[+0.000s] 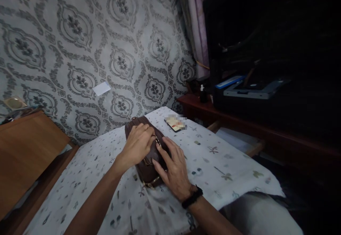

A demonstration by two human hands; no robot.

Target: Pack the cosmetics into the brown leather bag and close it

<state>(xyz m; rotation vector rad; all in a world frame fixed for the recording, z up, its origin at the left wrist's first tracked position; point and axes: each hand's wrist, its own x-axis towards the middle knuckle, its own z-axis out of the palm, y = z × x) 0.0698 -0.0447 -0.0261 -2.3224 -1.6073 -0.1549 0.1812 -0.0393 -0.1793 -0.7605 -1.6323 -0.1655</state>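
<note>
A dark brown bag (152,155) with gold-coloured zippers lies on the patterned white cloth (101,167) in front of me. My left hand (140,140) reaches over its top from the left, fingers bent and drawn together at the gold zipper (157,141). Whether they pinch a zipper pull is hidden behind the knuckles. Against the bag's right side rests my right hand (174,165), its thumb on the near face and its fingers over the upper edge, gripping it. A black band (192,196) circles my right wrist.
A phone (175,123) lies on the cloth beyond the bag. On the left stands a wooden panel (32,156). To the right are a dark red desk (194,103), a small bottle (203,94) and a partly open drawer (237,139). Patterned wallpaper (119,68) closes off the back.
</note>
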